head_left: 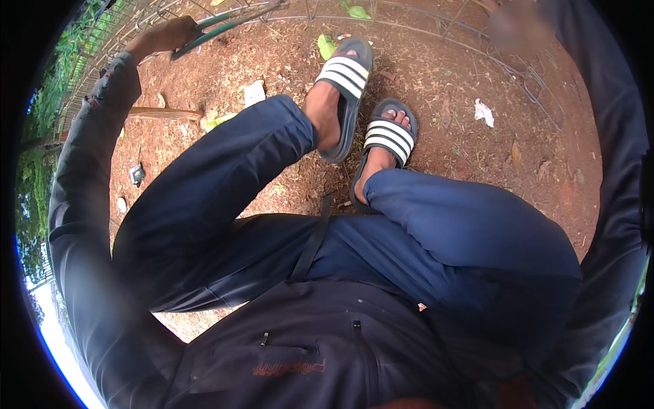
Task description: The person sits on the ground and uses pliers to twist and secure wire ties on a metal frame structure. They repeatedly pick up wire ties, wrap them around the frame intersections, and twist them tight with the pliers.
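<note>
At the upper left, my left hand [165,37] is closed round the green handles of a pair of long-handled pincers [219,28]. The handles run right and up toward the wire mesh fence [385,8], and the tool's head is at the picture's top edge. My right hand [521,28] is at the upper right, beside the mesh. It is blurred, so its fingers and anything in them cannot be made out. Below it, loose bent wire [528,78] trails over the reddish soil.
My feet in dark, white-striped slides [344,75] are on the bare soil [443,82] before the fence. Around them lie a green leaf [326,46], pale scraps [484,112], a stick [163,113] and a small dark piece of litter [137,174]. Greenery [41,177] stands at the far left.
</note>
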The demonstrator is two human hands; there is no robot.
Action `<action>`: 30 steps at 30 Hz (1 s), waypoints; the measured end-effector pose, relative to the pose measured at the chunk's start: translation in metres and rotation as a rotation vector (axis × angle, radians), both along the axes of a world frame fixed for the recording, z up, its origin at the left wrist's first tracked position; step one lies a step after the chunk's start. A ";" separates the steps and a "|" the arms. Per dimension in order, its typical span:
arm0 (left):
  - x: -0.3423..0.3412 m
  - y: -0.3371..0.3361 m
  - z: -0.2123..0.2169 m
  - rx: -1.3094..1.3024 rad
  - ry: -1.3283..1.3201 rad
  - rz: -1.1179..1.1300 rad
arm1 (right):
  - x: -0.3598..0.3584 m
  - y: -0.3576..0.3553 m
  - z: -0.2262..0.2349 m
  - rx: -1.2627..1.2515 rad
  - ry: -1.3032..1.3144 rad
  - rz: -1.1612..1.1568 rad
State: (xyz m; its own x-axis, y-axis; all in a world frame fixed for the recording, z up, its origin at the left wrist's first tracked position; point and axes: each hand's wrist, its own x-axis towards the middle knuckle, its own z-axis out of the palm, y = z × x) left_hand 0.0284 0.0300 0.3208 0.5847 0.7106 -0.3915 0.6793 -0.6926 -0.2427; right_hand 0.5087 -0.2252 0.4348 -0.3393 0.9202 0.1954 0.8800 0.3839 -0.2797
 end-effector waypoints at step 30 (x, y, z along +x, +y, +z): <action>0.232 -0.143 -0.101 -1.457 -1.110 1.015 | -0.032 -0.011 -0.294 -1.273 1.522 -0.797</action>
